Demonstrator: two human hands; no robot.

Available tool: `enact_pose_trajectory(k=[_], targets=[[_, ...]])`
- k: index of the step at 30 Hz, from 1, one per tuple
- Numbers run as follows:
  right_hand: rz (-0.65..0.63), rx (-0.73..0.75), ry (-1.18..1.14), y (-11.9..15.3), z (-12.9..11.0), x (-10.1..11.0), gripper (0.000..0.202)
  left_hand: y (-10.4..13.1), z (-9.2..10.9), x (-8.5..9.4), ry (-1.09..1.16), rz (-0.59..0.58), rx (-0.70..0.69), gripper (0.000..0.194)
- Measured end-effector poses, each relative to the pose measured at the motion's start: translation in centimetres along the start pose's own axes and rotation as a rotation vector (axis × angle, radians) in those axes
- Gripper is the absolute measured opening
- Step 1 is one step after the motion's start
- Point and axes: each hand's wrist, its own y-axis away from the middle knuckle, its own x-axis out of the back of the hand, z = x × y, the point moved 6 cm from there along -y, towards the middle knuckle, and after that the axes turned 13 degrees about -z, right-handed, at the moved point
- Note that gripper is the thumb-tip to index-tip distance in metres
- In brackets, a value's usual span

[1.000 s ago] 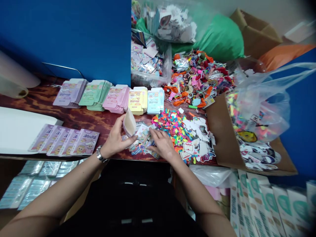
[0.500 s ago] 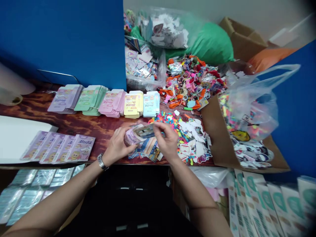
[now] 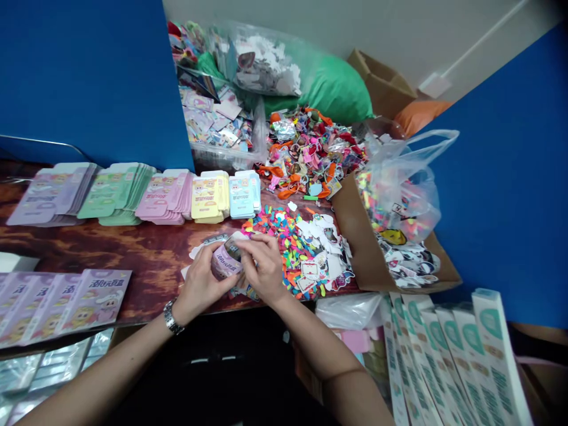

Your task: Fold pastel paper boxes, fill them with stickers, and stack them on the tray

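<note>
**Hands close on a small lilac box**

Lilac box (image 3: pixel 225 262) sits pinched between both hands just above the near edge of the tabletop (image 3: pixel 146 254), its long axis running roughly left to right. The left hand (image 3: pixel 202 283) cups its left end; the right hand (image 3: pixel 264 266) presses fingertips onto a small card (image 3: pixel 232 247) at the box's open top. A second ago the right hand lay flat on the loose cards and the left held the box upright. Bright confetti-like bits (image 3: pixel 277 228) lie just right.

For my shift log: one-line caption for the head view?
Both hands, left hand and right hand, grip a small pink box beside bright confetti pieces.
</note>
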Motion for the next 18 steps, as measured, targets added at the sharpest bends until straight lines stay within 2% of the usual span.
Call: enact_pose_trajectory(k=[2, 4, 6, 7, 8, 10, 11, 13, 15, 18], targets=[[-0.147, 0.044, 0.004, 0.3, 0.0, -0.8, 0.03, 0.0, -0.3, -0.2, 0.001, -0.003, 0.013, 0.061], [-0.267, 0.156, -0.018, 0.7, -0.2, -0.9, 0.031, -0.1, -0.6, -0.1, -0.001, -0.002, 0.013, 0.062], [-0.287, 0.242, -0.039, 0.5, 0.5, 0.1, 0.033, -0.3, -0.8, 0.3, 0.006, 0.004, 0.002, 0.064], [-0.241, 0.216, -0.041, 0.0, 1.8, 1.1, 0.033, -0.5, -0.9, 0.5, 0.011, 0.005, -0.001, 0.065], [-0.175, 0.146, -0.036, -0.7, 3.6, 2.3, 0.033, -0.6, -0.9, 0.6, 0.016, 0.001, 0.003, 0.066], [-0.006, -0.139, 0.003, -2.4, 9.0, 5.1, 0.033, -0.8, -1.0, 0.8, 0.021, -0.017, 0.022, 0.068], [0.012, -0.276, 0.05, -3.2, 11.8, 6.1, 0.034, -0.8, -1.0, 0.8, 0.019, -0.025, 0.03, 0.069], [-0.084, -0.544, 0.214, -4.8, 17.3, 7.3, 0.033, -0.8, -0.9, 0.7, 0.011, -0.045, 0.026, 0.07], [-0.118, -0.637, 0.266, -6.1, 21.2, 8.3, 0.03, -0.7, -0.7, 0.4, 0.005, -0.064, 0.001, 0.068], [-0.161, -0.678, 0.273, -7.2, 24.4, 8.4, 0.025, -0.5, -0.6, -0.1, -0.008, -0.082, -0.021, 0.067]])
